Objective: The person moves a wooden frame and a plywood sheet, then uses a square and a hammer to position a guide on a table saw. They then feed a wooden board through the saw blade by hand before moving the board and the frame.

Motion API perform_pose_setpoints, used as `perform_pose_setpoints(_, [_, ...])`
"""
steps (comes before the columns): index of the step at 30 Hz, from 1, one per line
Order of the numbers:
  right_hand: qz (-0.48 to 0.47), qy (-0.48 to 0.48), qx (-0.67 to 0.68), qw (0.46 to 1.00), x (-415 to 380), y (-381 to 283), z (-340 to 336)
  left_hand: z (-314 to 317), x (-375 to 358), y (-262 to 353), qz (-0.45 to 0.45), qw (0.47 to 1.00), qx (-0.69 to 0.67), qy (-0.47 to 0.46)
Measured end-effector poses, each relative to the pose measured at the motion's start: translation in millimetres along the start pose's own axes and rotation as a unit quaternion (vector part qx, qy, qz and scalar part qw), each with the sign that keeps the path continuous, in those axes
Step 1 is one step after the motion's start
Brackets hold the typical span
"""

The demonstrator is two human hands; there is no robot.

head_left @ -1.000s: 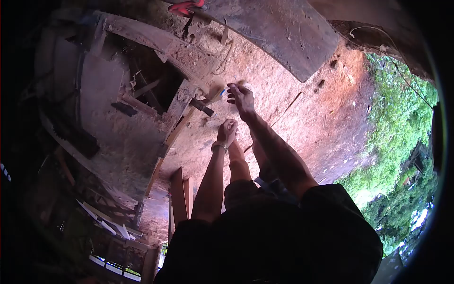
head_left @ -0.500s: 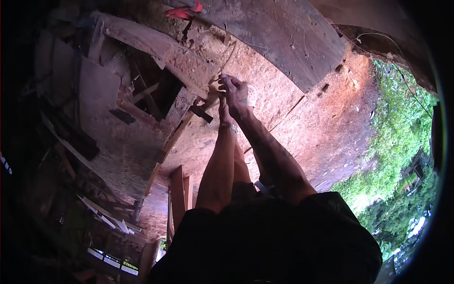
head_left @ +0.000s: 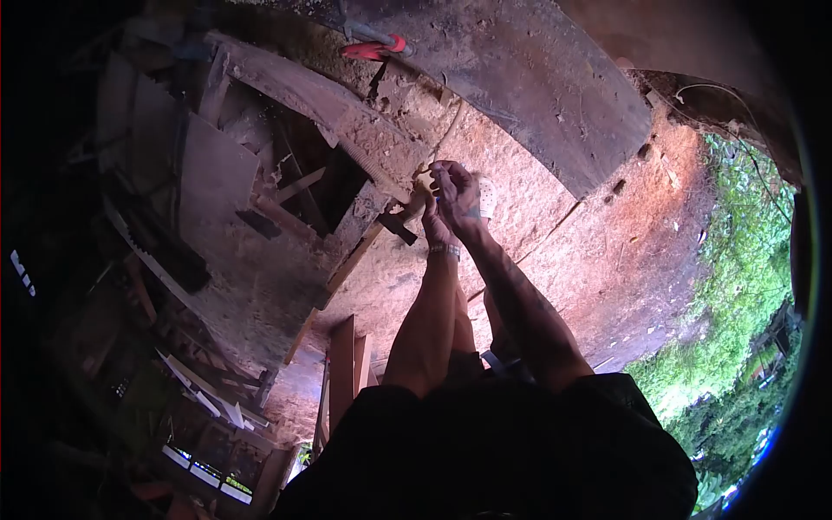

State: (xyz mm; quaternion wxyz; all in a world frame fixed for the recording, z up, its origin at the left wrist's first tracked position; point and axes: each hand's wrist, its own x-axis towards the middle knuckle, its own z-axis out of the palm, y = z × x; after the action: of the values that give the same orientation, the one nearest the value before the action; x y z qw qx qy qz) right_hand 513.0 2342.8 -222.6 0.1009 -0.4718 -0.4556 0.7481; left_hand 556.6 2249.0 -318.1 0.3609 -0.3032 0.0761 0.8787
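My left hand [head_left: 438, 227], with a band round its wrist, is raised in front of me, its fingers curled by a small pale piece [head_left: 424, 180] whose kind I cannot make out. Close against it, my right hand [head_left: 459, 192] has its fingers bent and pinched together near the same spot. What sits between the fingertips is too small to tell. Just left of the hands is a hammer [head_left: 398, 228] with a dark head; its handle runs up toward the left hand, and whether that hand touches it is hidden.
A white perforated shoe [head_left: 487, 199] shows beyond my right hand. Dusty boards [head_left: 312, 95] frame a dark opening at left. A wide dark plank [head_left: 537, 87] lies at the top, beside a red-gripped metal tool [head_left: 373, 49]. Wooden planks [head_left: 341, 368] stand lower left; sawdust-covered ground [head_left: 563, 277] stretches right.
The whole view has shifted, so everything appears a little lower and farther right. Both hands stay close together, with the right fingers slightly more bent over the left.
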Motion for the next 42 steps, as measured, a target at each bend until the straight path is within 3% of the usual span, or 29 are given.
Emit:
perform_pose_setpoints(1, [0.003,0.001,-0.001,1.000,-1.8,-0.8,0.5,-7.9,-1.5,0.4,0.032,0.991,0.069,0.113])
perform_pose_setpoints(4, [-0.016,0.023,-0.001,1.000,-0.1,5.3,4.4,-0.5,-3.9,0.2,0.036,0.985,0.105,0.131])
perform_pose_setpoints(8, [-0.003,0.014,-0.098,0.995,-0.3,-7.7,4.9,26.1,-9.3,1.6,0.045,0.980,0.149,0.125])
perform_pose_setpoints(11, [-0.033,0.030,-0.087,0.995,-0.1,3.6,3.9,39.9,-11.4,1.3,0.049,0.977,0.172,0.111])
perform_pose_setpoints(21, [-0.001,0.012,-0.082,0.997,-4.0,-12.0,2.7,75.9,-18.6,-4.6,0.060,0.969,0.228,0.074])
perform_pose_setpoints(26, [-0.047,0.004,-0.036,0.998,-8.4,-20.3,3.6,76.6,-16.0,-6.7,0.041,0.977,0.092,0.189])
perform_pose_setpoints(27, [-0.038,0.005,-0.038,0.999,-8.5,-19.9,3.6,65.5,-14.3,-5.2,0.001,0.995,-0.057,0.078])
perform_pose_setpoints(28, [-0.030,0.005,-0.040,0.999,-7.3,-18.8,3.6,57.7,-12.3,-3.7,-0.039,0.977,-0.205,-0.034])
perform_pose_setpoints(30, [0.000,-0.010,-0.047,0.999,-5.0,-16.4,1.1,50.1,-12.1,-3.4,-0.066,0.935,-0.321,-0.136])
perform_pose_setpoints(32, [0.041,-0.043,-0.057,0.997,-3.1,-13.1,-2.6,50.5,-12.8,-2.5,-0.034,0.968,-0.225,-0.106])
perform_pose_setpoints(34, [0.033,-0.036,-0.071,0.996,-2.5,-13.8,-1.9,42.6,-14.2,-0.5,0.012,0.998,-0.033,-0.044])
perform_pose_setpoints(36, [0.023,-0.032,-0.066,0.997,-1.8,-12.5,-1.6,34.9,-13.6,0.8,-0.017,0.991,-0.125,-0.047])
perform_pose_setpoints(37, [0.018,-0.031,-0.055,0.998,-1.6,-10.8,-1.6,31.0,-10.8,-0.3,-0.072,0.937,-0.331,-0.087])
perform_pose_setpoints(39, [0.004,-0.019,-0.026,0.999,-3.1,-10.0,0.9,29.7,-12.5,-1.1,-0.076,0.951,-0.300,-0.021])
perform_pose_setpoints(40, [-0.004,-0.006,-0.007,1.000,-4.0,-11.7,4.2,41.2,-17.5,-3.3,-0.023,0.995,-0.058,0.082])
perform_pose_setpoints(41, [-0.013,0.006,0.012,1.000,-4.8,-13.6,6.4,52.8,-24.0,-5.4,0.032,0.965,0.189,0.179])
perform_pose_setpoints(42, [-0.017,0.008,0.007,1.000,-3.3,-10.7,7.0,51.2,-30.7,-6.5,0.026,0.963,0.197,0.183])
